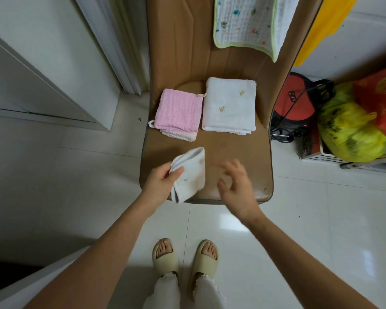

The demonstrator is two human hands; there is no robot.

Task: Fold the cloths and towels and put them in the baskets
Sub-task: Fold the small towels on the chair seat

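Observation:
My left hand (159, 185) grips a small folded white cloth (189, 175) over the front of a brown chair seat (236, 148). To its right, my right hand (237, 188) hovers with fingers spread and loosely bent, holding nothing; it is blurred. Further back on the seat lie a folded pink cloth (177, 113) on the left and a folded white towel (228, 105) with small embroidered motifs on the right. A white patterned cloth with a green border (243, 21) hangs over the chair back. No basket for the cloths shows clearly.
White tiled floor (321, 219) surrounds the chair. A white door frame and cabinet (42, 85) stand at the left. At the right are a red and black appliance (292, 103), a yellow-green plastic bag (352, 132) on a white perforated crate (321, 158), and a red box (383, 97).

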